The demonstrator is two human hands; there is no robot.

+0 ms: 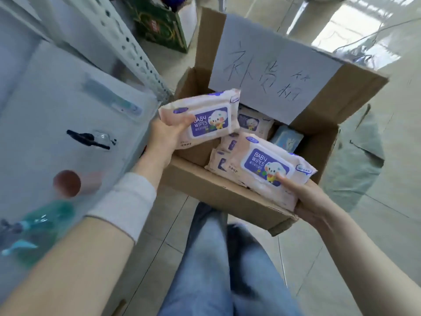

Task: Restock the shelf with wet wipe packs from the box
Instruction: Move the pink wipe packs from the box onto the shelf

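An open cardboard box (pixel 218 192) stands on the floor ahead of me, with a handwritten white paper taped to its far flap. My left hand (pixel 168 135) grips a pink baby wipes pack (pixel 205 115) with a purple label, held above the box's left corner. My right hand (pixel 312 201) holds a second, matching wipes pack (pixel 268 165) over the box's near right edge. More wipes packs (pixel 252 124) and a light blue pack (pixel 288 137) lie inside the box. The white shelf (pixel 68 106) is to my left.
On the shelf lie a brown-capped bottle (pixel 67 183), a teal spray bottle (pixel 41 226) and a black-and-clear item (pixel 93 137). A perforated shelf upright (pixel 134 53) rises beside the box. A green carton (pixel 159 26) stands behind. My jeans-clad legs (pixel 218 265) are below on the tiled floor.
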